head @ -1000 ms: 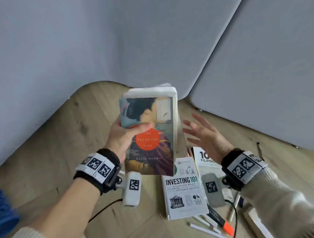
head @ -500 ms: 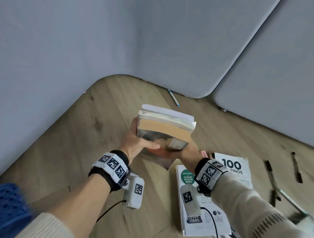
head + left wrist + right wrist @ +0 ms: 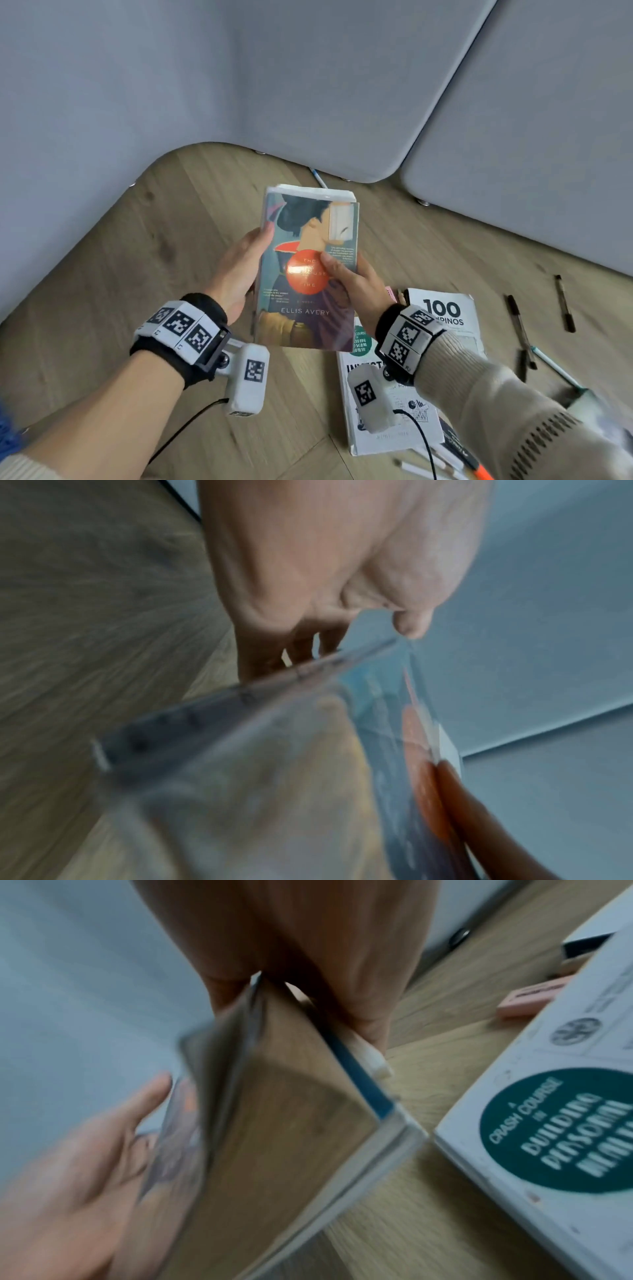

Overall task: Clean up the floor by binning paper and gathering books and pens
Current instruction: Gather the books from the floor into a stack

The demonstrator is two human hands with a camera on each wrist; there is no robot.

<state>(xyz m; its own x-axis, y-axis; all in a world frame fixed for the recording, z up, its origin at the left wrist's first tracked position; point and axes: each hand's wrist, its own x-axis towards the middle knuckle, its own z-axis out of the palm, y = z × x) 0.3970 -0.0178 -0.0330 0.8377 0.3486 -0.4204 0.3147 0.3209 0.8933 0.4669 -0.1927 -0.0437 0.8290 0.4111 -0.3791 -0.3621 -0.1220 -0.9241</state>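
Note:
A paperback book (image 3: 308, 308) with an orange circle on its cover is held above the wooden floor, cover facing me. My left hand (image 3: 253, 260) grips its spine edge, thumb in front, fingers behind. My right hand (image 3: 346, 281) pinches the opposite edge, thumb on the orange circle. The left wrist view shows the book (image 3: 274, 791) blurred, and the right wrist view shows its page block (image 3: 281, 1137). Two white books lie on the floor to the right: "Investing 101" (image 3: 394, 394) and "100 Filipinos" (image 3: 442, 311). Black pens (image 3: 517, 322) lie further right.
Grey padded panels (image 3: 308, 85) wall off the floor at the back. A blue-and-white pen (image 3: 318, 176) lies at their foot. More pens and an orange highlighter (image 3: 479, 472) lie at the bottom right. A pink eraser (image 3: 388, 293) sits by the books. Something blue (image 3: 5, 431) shows at the left edge.
The right hand, open a second ago, has taken hold of the book. The book tipped flat with its page edge toward me, then came back with its cover facing me.

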